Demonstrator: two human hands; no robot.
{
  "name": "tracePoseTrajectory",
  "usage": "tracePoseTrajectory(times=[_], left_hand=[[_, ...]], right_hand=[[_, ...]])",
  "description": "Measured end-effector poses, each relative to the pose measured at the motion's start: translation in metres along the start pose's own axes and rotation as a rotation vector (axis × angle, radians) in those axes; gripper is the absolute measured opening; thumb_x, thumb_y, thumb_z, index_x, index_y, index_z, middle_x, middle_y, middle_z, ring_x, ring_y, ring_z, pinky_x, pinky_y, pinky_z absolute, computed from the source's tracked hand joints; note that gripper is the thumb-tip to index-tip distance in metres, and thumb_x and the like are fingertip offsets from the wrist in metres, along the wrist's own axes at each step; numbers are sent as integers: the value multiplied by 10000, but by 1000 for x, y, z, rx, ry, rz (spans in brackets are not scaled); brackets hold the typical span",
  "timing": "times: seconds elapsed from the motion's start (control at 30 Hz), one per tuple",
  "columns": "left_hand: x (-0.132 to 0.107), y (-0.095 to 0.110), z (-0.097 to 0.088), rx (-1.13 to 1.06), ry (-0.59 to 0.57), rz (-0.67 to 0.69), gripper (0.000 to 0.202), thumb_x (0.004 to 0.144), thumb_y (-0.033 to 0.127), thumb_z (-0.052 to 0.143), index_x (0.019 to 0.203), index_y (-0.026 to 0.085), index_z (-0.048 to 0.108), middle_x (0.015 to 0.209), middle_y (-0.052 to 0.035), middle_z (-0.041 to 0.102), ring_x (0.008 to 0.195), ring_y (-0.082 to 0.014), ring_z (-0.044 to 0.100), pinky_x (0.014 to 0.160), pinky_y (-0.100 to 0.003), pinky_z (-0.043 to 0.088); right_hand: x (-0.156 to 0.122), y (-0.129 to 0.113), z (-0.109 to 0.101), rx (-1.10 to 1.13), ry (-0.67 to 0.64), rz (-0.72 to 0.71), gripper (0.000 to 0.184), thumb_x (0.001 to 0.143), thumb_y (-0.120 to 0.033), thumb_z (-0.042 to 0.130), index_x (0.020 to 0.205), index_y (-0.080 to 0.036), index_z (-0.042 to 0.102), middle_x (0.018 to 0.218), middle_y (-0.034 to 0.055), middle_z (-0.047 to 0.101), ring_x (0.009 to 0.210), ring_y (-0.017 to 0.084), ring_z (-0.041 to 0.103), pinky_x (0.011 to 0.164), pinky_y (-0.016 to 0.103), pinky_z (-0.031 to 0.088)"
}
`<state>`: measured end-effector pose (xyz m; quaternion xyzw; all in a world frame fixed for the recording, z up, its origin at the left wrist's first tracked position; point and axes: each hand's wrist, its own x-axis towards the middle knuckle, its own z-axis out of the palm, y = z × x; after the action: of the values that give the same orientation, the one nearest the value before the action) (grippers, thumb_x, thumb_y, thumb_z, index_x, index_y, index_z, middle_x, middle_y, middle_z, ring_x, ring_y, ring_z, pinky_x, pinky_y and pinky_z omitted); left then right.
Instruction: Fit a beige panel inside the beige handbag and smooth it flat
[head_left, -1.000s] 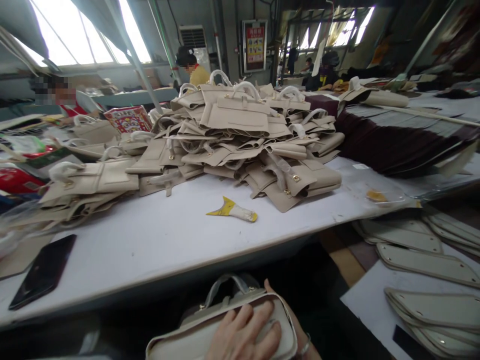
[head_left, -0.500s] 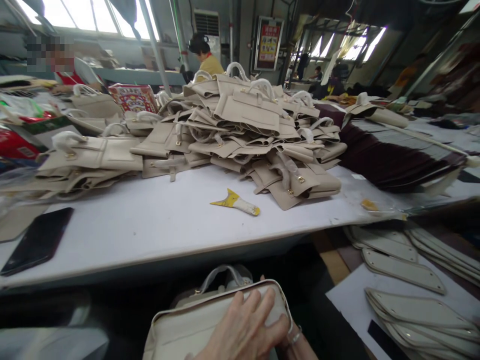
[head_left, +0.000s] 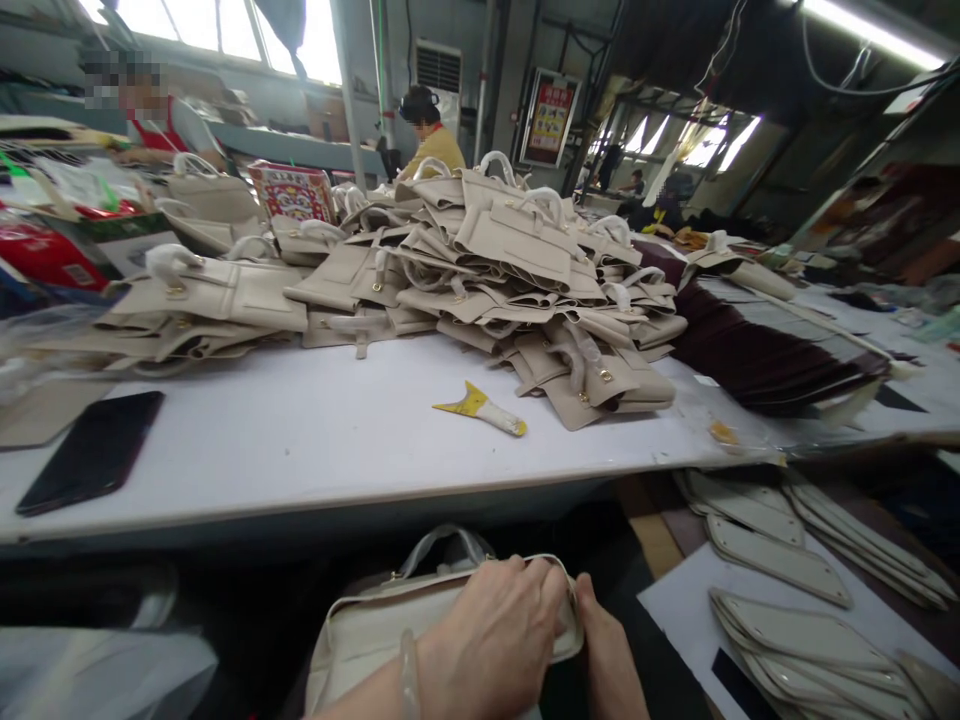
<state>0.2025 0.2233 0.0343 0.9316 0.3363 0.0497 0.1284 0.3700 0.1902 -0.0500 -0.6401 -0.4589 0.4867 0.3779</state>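
Left hand (head_left: 499, 640) and right hand (head_left: 607, 655), fingers curled and clamped on a cream handbag's (head_left: 375, 630) end, below the table (head_left: 300, 450) edge bearing stacked bag panels (head_left: 487, 280).

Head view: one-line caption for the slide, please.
Both hands, left hand and right hand, grip a cream handbag below a white table piled with beige bag panels.
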Motion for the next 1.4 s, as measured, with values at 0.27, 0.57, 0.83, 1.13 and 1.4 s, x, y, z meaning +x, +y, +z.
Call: tracePoseTrajectory(times=[0.27,0.57,0.83,1.13,1.4], left_hand=[[41,-7,-23,-10,-140,97,76,825,103,579,872,104,639,840,-70,683,661,-265,699,496,-367,571],[62,-26,-19,-74,-165,92,165,782,106,574,842,135,726,851,-113,733,768,-313,730,605,-386,586],[69,-54,-5,-274,-159,133,250,765,196,597,918,275,778,1058,-9,743,992,-241,677,794,-321,540],[71,-72,9,-519,-238,5,284,733,257,625,958,266,798,858,10,788,819,-163,709,737,-204,523],[77,-75,7,-576,-292,-7,277,704,250,656,935,258,808,827,19,787,798,-159,708,703,-199,516]], right_hand=[[-19,-4,-14,-260,-7,-26,663,886,-657,523,1241,-122,688,1013,89,762,968,293,692,788,242,527],[-21,-5,-19,-280,-35,-66,556,941,-586,481,1289,-191,661,1087,82,721,1044,237,657,854,229,504],[-26,-11,-11,-290,60,-204,413,964,-535,462,1086,-241,726,859,15,556,793,150,573,731,218,441],[-4,-21,-21,-30,-108,143,587,845,-737,500,740,-164,572,771,-2,437,750,164,397,686,290,371],[-1,-41,-19,-255,-224,122,636,869,-763,396,759,-160,567,800,9,462,785,183,429,726,313,357]])
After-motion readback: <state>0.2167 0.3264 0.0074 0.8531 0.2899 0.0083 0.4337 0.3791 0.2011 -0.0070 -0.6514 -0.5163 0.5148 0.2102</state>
